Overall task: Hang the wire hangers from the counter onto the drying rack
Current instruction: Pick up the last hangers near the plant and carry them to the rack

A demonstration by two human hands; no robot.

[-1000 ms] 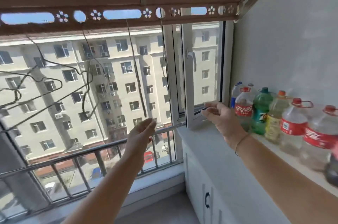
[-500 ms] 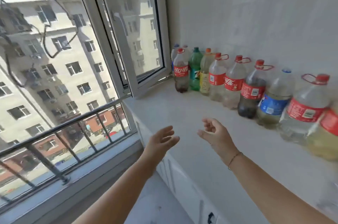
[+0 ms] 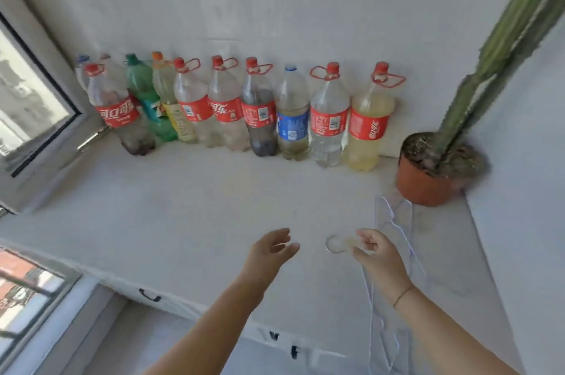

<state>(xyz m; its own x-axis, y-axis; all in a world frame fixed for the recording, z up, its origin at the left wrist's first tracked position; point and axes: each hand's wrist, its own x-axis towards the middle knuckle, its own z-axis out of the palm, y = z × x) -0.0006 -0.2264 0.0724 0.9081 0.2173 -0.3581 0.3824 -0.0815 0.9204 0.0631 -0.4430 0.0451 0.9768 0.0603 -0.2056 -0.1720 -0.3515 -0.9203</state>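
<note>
Well, from what I can see the job is only partway: pale hangers (image 3: 394,221) lie flat on the white counter (image 3: 183,206), near its right end just in front of the terracotta pot (image 3: 425,182), and the drying rack is out of view, so I cannot say how many are hung. My right hand (image 3: 379,258) hovers at the round hook loop (image 3: 334,243), its fingers loosely curled about the stem; the blur keeps me from telling whether it has a grip. My left hand (image 3: 270,252) hangs beside it, relaxed and holding nothing. The hangers read as thin, smooth, almost see-through outlines, seemingly stacked. I judge they will be light and prone to tangle. The counter looks matt and stone-like.
</note>
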